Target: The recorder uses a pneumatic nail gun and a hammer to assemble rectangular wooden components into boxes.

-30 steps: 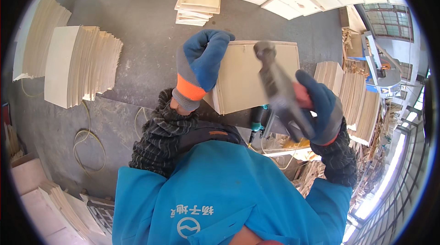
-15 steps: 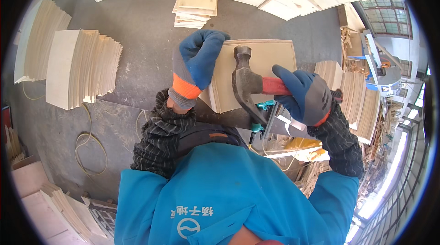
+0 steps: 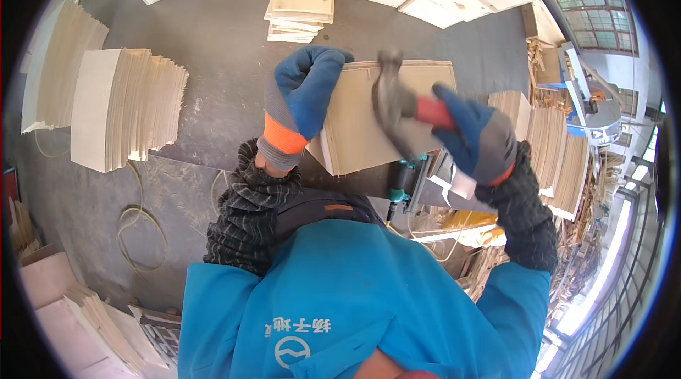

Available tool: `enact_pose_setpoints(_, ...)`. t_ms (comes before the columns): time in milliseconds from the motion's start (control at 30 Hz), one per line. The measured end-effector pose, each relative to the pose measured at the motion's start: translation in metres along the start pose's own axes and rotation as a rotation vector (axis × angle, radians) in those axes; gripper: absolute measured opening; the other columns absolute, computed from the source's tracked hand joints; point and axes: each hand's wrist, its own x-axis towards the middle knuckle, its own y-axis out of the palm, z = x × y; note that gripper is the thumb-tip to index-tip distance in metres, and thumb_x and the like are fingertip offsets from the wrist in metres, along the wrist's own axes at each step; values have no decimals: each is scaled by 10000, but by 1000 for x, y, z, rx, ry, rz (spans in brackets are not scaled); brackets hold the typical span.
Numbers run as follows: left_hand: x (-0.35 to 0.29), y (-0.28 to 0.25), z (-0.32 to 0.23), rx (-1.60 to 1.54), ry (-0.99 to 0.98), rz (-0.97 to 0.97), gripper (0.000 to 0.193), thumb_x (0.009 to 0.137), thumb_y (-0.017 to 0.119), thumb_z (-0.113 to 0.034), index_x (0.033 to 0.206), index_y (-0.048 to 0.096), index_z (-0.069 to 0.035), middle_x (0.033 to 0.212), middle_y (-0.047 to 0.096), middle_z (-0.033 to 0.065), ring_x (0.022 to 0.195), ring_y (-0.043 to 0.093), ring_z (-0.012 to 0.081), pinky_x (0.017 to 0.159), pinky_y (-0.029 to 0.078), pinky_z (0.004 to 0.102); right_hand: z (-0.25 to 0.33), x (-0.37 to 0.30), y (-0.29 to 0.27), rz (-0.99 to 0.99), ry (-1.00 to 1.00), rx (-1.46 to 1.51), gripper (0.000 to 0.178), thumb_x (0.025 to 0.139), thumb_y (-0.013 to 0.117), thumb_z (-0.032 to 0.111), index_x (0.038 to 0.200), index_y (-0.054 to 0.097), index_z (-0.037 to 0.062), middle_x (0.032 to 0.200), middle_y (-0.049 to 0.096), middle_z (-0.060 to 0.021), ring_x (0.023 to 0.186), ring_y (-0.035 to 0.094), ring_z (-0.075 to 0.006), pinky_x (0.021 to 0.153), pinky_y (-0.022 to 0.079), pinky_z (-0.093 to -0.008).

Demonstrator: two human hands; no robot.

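Gray floor fills the background. Blue jacket takes up the bottom middle. Stack of boards on the floor at left, well apart from both hands. Wooden panel lies in front of the person, between the hands: just right of the left one, left of most of the right one. Left hand, gloved, at panel's left edge, fingers curled together; can't tell if it pinches the edge, inner side hidden. Right hand, gloved, near panel's right edge, clamped around the red handle of a hammer. Hammer head over panel, blurred; contact unclear. Teal power tool just below panel's near edge, between the forearms.
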Motion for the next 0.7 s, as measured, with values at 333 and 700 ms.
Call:
enact_pose_setpoints(333,1,-2,2,25,19,11,210,1076,677,-172,1094,792,3,960,755,-1,854,646,59,757,544,241,3,7,-5,-37,37,22,715,850,854,298,1472,613,41,789,634,-119,691,671,-324,606,539,-460)
enact_pose_setpoints(700,2,4,1,-1,43,-3,211,1074,675,-162,1094,778,21,951,750,12,854,649,63,770,548,240,18,-9,-18,-168,140,313,533,962,767,248,1431,636,30,1049,757,-222,893,763,-416,776,610,-487)
